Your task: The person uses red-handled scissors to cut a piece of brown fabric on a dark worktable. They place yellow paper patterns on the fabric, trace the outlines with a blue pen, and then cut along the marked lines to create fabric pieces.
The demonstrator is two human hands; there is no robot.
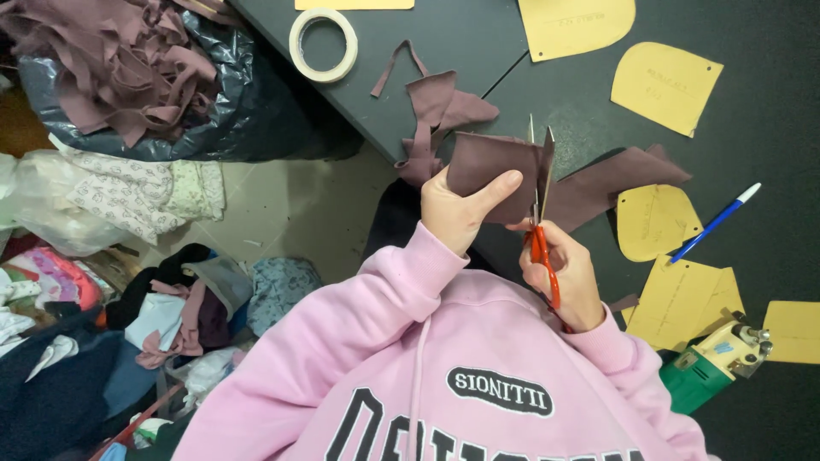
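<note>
**Scissors Meet Mauve Cloth at the Cutting Table**

We see a mauve fabric piece held up over the near edge of the dark table, pinched in the closed grip of the left hand, thumb laid across its face. The right hand has its grip closed through the handles of orange-handled scissors, blades slightly parted at the cloth's right edge. Beyond lie mauve offcuts, yellow paper patterns, a blue pen, a tape roll and a green power tool. A black bag of scraps sits to our left.
</note>
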